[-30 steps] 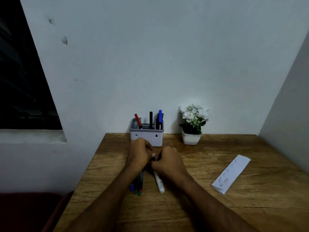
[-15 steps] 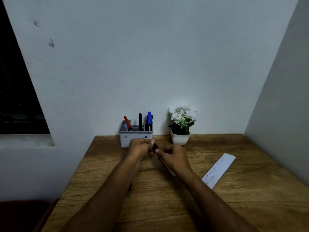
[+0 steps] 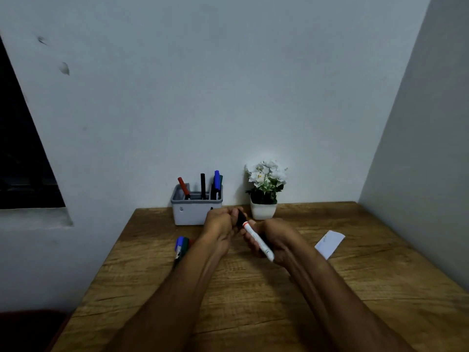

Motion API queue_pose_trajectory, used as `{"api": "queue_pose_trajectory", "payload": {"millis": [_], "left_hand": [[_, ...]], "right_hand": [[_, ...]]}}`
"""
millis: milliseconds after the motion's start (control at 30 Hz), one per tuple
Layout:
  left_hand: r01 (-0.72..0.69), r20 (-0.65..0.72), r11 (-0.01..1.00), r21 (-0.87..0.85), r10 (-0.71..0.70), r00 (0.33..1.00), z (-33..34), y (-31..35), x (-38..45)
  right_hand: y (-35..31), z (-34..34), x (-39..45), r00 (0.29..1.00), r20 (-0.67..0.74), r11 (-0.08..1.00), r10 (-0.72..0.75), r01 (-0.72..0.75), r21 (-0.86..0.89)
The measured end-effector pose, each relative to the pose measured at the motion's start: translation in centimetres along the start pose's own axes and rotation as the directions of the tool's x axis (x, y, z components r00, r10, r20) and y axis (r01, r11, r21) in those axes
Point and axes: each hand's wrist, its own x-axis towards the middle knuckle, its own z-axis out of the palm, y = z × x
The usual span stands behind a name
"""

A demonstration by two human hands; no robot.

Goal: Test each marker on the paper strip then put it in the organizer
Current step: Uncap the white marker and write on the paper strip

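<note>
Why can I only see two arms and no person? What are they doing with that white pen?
The camera sits on the person's head and looks down, so you see only their own arms, as if through their eyes. There is just this one view. The right hand holds a white marker with its fingers curled round it. The left hand grips something dark at the marker's tip, probably its cap. On the wooden table stands a grey organizer with markers already standing in it, and next to it a little potted plant. A few more markers lie beside the left arm. The paper strip for testing lies on the right.
</note>
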Motion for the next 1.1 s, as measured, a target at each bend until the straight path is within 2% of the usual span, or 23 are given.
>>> {"api": "queue_pose_trajectory", "payload": {"millis": [33, 100, 167, 233, 333, 400, 433, 467, 500, 533, 567, 600, 633, 767, 867, 967, 1100], "left_hand": [[0.001, -0.004, 1.0, -0.01, -0.001, 1.0, 0.3, -0.1, 0.0], [0.0, -0.034, 1.0, -0.014, 0.0, 0.999, 0.9, -0.3, -0.1], [-0.006, -0.048, 1.0, -0.028, 0.004, 0.999, 1.6, -0.6, -0.2], [0.011, -0.068, 0.999, -0.045, -0.014, 0.998, 2.1, -0.7, -0.5], [0.038, -0.085, 0.996, -0.085, -0.045, 0.995, 3.0, -0.8, -0.7], [0.043, -0.067, 0.996, -0.074, -0.048, 0.997, 3.6, -1.0, -1.3], [0.044, -0.064, 0.996, -0.077, -0.049, 0.997, 3.8, -1.1, -1.5], [0.046, -0.067, 0.995, -0.085, -0.052, 0.996, 3.7, -1.0, -1.6], [0.04, -0.09, 0.995, -0.092, -0.049, 0.995, 3.3, -0.8, -1.5], [0.025, -0.131, 0.995, -0.099, -0.037, 0.991, 2.9, -0.4, -1.1], [0.004, -0.166, 0.995, -0.096, -0.02, 0.986, 2.3, -0.1, -0.6], [-0.019, -0.176, 0.996, -0.088, 0.003, 0.984, 2.1, 0.1, -0.2], [-0.039, -0.153, 0.997, -0.063, 0.029, 0.988, 2.1, 0.2, -0.2], [-0.097, -0.022, 0.99, 0.102, 0.1, 0.995, 2.7, -1.2, -0.6], [-0.157, -0.001, 0.946, 0.282, 0.164, 0.986, 2.1, -1.7, 0.0], [-0.186, 0.01, 0.785, 0.592, 0.223, 0.975, 2.1, -2.0, -0.2], [-0.205, 0.036, 0.558, 0.804, 0.3, 0.953, 1.8, -2.8, 0.2]], "right_hand": [[-0.1, -0.2, -0.1, 1.0, -0.018, 0.999, -0.017, 0.017, -0.031], [-0.1, -0.6, 0.0, 0.975, -0.146, 0.959, -0.168, 0.127, -0.253], [0.3, -1.0, 0.3, 0.899, -0.222, 0.827, -0.378, 0.221, -0.517], [0.4, -1.2, 0.0, 0.838, -0.212, 0.662, -0.503, 0.216, -0.718], [0.4, -1.4, -1.1, 0.77, -0.205, 0.506, -0.605, 0.173, -0.845], [0.4, -1.3, -1.8, 0.749, -0.183, 0.445, -0.636, 0.162, -0.881], [0.3, -1.6, -1.9, 0.77, -0.186, 0.468, -0.61, 0.161, -0.869], [0.0, -2.1, -2.0, 0.823, -0.199, 0.58, -0.532, 0.183, -0.794], [-0.5, -2.9, -1.9, 0.893, -0.205, 0.746, -0.402, 0.189, -0.638], [-0.9, -3.6, -2.2, 0.971, -0.146, 0.912, -0.191, 0.121, -0.391], [-1.1, -4.2, -2.7, 0.999, -0.041, 0.984, 0.005, -0.012, -0.179], [-1.2, -4.8, -3.0, 0.994, 0.03, 0.992, 0.109, -0.107, -0.067], [-1.2, -5.4, -3.0, 0.99, 0.032, 0.99, 0.14, -0.139, -0.034], [-0.8, -5.8, -2.5, 0.993, -0.034, 0.993, 0.111, -0.112, -0.023], [-0.6, -6.1, -2.6, 0.997, -0.078, 0.995, 0.026, -0.034, -0.097], [-0.3, -6.5, -3.2, 0.986, -0.132, 0.993, -0.104, 0.096, -0.07], [-0.3, -7.3, -4.4, 0.954, -0.113, 0.96, -0.277, 0.279, 0.0]]}}
